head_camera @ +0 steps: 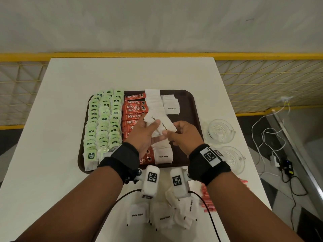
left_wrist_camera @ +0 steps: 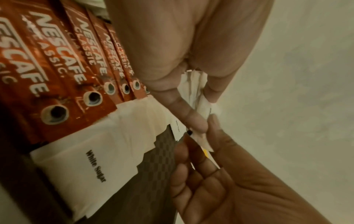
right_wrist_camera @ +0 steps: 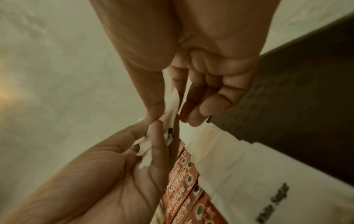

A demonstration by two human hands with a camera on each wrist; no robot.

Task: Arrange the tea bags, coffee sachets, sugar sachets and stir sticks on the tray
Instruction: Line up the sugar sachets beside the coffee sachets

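Observation:
A brown tray (head_camera: 188,109) holds green tea bags (head_camera: 103,119) on the left, red coffee sachets (head_camera: 133,109) in the middle and a row of white sugar sachets (head_camera: 163,155) beside them. Above the tray's centre my left hand (head_camera: 154,124) grips a small bunch of sugar sachets (head_camera: 164,125). My right hand (head_camera: 167,133) pinches the near end of one of them. The left wrist view shows the bunch (left_wrist_camera: 195,94) between thumb and fingers. In the right wrist view, thumb and forefinger pinch a sachet (right_wrist_camera: 172,103) over the sugar row (right_wrist_camera: 249,166).
A second sugar stack (head_camera: 171,107) lies at the tray's back right. Loose sugar sachets (head_camera: 164,215) and red stir sticks (head_camera: 207,198) lie on the white table near me. Two glass bowls (head_camera: 220,131) stand right of the tray. Cables (head_camera: 269,137) hang beyond the table's right edge.

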